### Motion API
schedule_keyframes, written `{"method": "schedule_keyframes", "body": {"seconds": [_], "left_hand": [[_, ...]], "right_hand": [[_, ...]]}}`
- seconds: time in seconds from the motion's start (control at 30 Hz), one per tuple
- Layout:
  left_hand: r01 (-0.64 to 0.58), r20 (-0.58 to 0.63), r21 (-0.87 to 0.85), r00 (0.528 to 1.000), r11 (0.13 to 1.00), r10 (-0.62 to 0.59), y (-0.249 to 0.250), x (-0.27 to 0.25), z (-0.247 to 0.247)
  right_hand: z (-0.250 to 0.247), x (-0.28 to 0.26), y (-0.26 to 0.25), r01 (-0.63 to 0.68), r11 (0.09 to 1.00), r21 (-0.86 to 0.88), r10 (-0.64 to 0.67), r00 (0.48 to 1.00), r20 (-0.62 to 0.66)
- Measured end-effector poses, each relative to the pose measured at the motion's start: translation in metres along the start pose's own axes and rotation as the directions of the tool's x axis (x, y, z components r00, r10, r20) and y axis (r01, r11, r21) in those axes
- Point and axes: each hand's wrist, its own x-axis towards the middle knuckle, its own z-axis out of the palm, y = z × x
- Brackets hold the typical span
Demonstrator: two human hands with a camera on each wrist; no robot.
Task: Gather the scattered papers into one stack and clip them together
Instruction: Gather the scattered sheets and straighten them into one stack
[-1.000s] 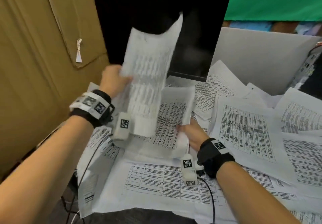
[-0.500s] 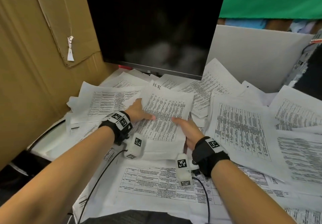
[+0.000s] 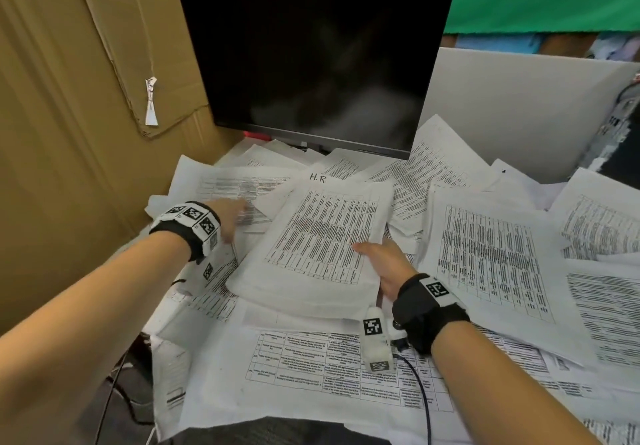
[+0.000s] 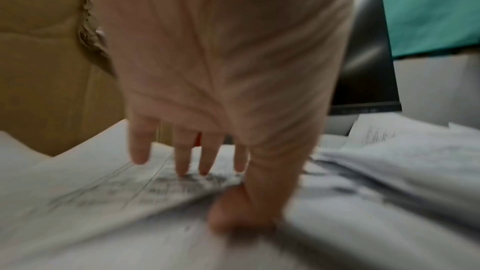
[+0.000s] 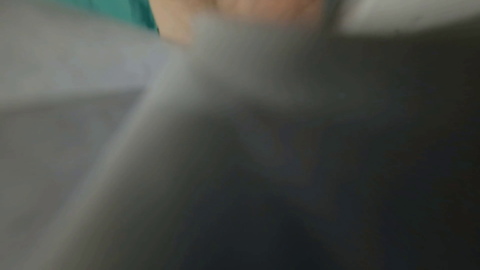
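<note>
One monitor (image 3: 313,63), one gathered stack (image 3: 311,247), two hands, left (image 3: 232,217) and right (image 3: 384,264), and loose papers (image 3: 491,257) too many to count.

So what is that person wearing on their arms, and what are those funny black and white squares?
Both arms are bare, with no sleeves. Each wrist has a black band: the left wrist band carries a white strip of square black-and-white pattern tags, and the right wrist band shows one such tag. A small white block with more tags hangs under the right wrist, trailing a thin black cable.
</note>
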Motion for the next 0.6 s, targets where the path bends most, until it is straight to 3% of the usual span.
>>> {"method": "schedule_keyframes", "body": {"seconds": [0.07,0.13,0.27,0.33,0.4,0.43,0.47,0.53,0.6], "left_hand": [[0.004,-0.123,0.000,0.992,1.000,-0.004,0.001,-0.007,-0.007],[0.101,-0.276,-0.028,0.955,0.994,-0.105,-0.005,-0.012,-0.019],[0.230,-0.579,-0.173,0.763,0.958,-0.288,-0.014,-0.042,-0.062],[0.248,-0.642,-0.275,0.672,0.929,-0.370,-0.012,-0.062,-0.090],[0.192,-0.698,-0.334,0.608,0.923,-0.379,-0.004,-0.082,-0.113],[0.130,-0.713,-0.337,0.612,0.933,-0.343,0.004,-0.089,-0.119],[0.051,-0.710,-0.322,0.648,0.946,-0.276,0.015,-0.094,-0.120],[-0.111,-0.642,-0.280,0.760,0.953,-0.100,0.046,-0.095,-0.107],[-0.201,-0.497,-0.287,0.867,0.937,0.034,0.080,-0.088,-0.083]], "right_hand": [[0.000,-0.002,0.000,0.006,1.000,-0.003,-0.006,1.000,0.010],[0.000,-0.003,0.000,0.017,1.000,0.005,-0.017,1.000,0.014],[-0.001,-0.004,0.001,0.040,0.999,0.027,-0.040,0.999,0.022],[0.000,-0.003,0.002,0.046,0.998,0.041,-0.048,0.998,0.035],[0.001,-0.004,0.001,0.049,0.998,0.045,-0.050,0.998,0.025],[0.001,-0.006,-0.001,0.044,0.998,0.043,-0.045,0.999,0.015],[0.001,-0.007,-0.001,0.042,0.998,0.041,-0.043,0.999,0.012],[0.001,-0.010,-0.003,0.041,0.999,0.027,-0.041,0.999,0.014],[0.002,-0.011,-0.005,0.031,0.999,0.013,-0.031,0.999,0.015]]}}
